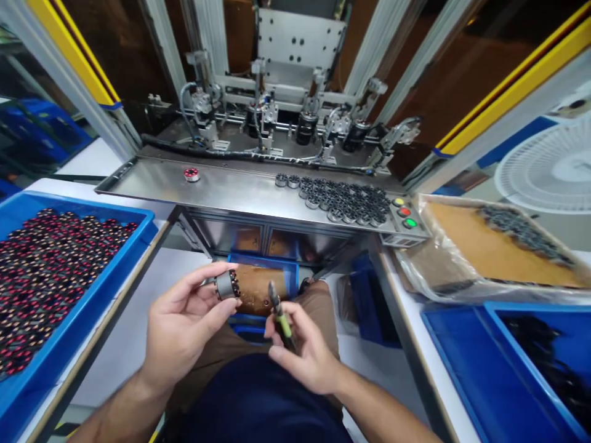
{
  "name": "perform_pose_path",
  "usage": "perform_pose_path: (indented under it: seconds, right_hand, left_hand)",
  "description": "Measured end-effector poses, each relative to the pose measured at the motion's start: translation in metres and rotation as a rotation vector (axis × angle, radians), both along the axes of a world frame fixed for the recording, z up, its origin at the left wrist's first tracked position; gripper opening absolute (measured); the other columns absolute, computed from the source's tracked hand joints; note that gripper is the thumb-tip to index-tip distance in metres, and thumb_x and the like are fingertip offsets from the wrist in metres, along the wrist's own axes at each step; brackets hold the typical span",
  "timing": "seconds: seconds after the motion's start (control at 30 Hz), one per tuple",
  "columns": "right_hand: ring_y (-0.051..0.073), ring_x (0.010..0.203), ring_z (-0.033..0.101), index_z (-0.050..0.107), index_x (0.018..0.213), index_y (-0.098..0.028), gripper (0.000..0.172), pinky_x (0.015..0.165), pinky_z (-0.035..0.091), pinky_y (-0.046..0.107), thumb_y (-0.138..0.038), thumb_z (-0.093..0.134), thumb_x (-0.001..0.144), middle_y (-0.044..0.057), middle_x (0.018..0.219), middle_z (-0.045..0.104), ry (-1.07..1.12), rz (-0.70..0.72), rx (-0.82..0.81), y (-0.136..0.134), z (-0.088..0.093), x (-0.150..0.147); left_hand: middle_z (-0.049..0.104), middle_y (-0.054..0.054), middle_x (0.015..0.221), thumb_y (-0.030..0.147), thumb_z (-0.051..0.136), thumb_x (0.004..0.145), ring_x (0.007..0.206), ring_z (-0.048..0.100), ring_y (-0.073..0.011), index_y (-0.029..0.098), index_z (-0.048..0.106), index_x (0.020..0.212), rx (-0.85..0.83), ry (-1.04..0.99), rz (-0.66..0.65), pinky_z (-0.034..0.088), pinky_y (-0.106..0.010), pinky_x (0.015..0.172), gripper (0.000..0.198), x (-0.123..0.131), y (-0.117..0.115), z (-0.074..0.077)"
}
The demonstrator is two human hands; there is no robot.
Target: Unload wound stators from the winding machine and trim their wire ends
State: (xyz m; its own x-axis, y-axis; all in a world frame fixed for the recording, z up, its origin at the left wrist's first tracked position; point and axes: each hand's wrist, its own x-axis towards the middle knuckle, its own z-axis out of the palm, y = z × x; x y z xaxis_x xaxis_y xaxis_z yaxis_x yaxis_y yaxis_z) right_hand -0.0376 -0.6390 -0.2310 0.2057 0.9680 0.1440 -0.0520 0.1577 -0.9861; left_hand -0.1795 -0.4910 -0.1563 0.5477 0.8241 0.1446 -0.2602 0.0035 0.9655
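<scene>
Left of the steel shelf [231, 187] and nearer the person, a blue bin [146, 223] stands on a white desk [160, 210], filled with wound parts [60, 271] showing red and copper colours. One red-topped ring [191, 175] sits alone on the shelf's left part. In front of the shelf, below its left half, the left hand [182, 323] has a grey cylindrical part [225, 287] pinched between thumb and fingers, its dark toothed end turned to the right. Lower than the shelf and beyond the hands, a blue crate [292, 277] holds something brown. The right hand [307, 347], in front of the shelf's middle, has its fingers wrapped around a tool [282, 325] with a green and black handle; the blurred tip points up toward the shelf and is apart from the grey part. Behind the shelf stands a row of machine fixtures [307, 126]. Many dark rings [344, 198] crowd the shelf's right half, with yellow, red and green buttons [405, 212] at its right end. Right of the shelf lie a plastic-lined box [455, 237] with dark parts along its far side and, nearer, a blue container [462, 363]; a white fan [549, 163] stands farthest right.
</scene>
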Motion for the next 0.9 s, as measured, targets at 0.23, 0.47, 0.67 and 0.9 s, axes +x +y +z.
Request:
perform_pose_path:
  seconds: [0.23, 0.47, 0.67, 0.9]
  right_hand:
    - [0.020, 0.088, 0.059, 0.041, 0.142, -0.019, 0.076, 0.076, 0.055, 0.036, -0.009, 0.058, 0.069, 0.011, 0.106, 0.060, -0.355, -0.060, 0.209, 0.003, 0.018, 0.004]
    - [0.020, 0.088, 0.057, 0.041, 0.143, -0.019, 0.079, 0.075, 0.055, 0.036, -0.007, 0.054, 0.066, 0.011, 0.104, 0.060, -0.367, -0.027, 0.261, 0.014, 0.023, -0.001]
    - [0.019, 0.080, 0.057, 0.044, 0.141, -0.018, 0.077, 0.067, 0.052, 0.033, -0.006, 0.053, 0.066, 0.009, 0.096, 0.061, -0.401, -0.046, 0.275, 0.015, 0.023, -0.003]
    - [0.016, 0.066, 0.054, 0.047, 0.137, -0.022, 0.071, 0.059, 0.048, 0.029, -0.006, 0.050, 0.068, 0.003, 0.079, 0.060, -0.399, -0.059, 0.231, 0.012, 0.024, -0.003]
  left_hand:
    - [0.073, -0.006, 0.113, 0.008, 0.075, 0.075, 0.075, 0.071, -0.0099, 0.021, 0.068, 0.112, 0.054, 0.064, 0.002, 0.060, -0.017, 0.075, 0.040, 0.005, -0.007, 0.000]
    - [0.072, -0.005, 0.113, 0.007, 0.075, 0.075, 0.094, 0.072, -0.0161, 0.021, 0.069, 0.110, 0.080, 0.069, 0.022, 0.060, -0.019, 0.080, 0.039, -0.001, -0.009, 0.002]
    - [0.073, -0.004, 0.111, 0.007, 0.074, 0.075, 0.092, 0.072, -0.0138, 0.022, 0.070, 0.109, 0.080, 0.078, 0.018, 0.059, -0.017, 0.082, 0.037, -0.002, -0.010, 0.004]
    - [0.069, -0.007, 0.118, 0.007, 0.073, 0.076, 0.098, 0.070, -0.0189, 0.022, 0.069, 0.111, 0.034, 0.028, -0.028, 0.061, -0.024, 0.080, 0.038, -0.004, -0.006, -0.003]
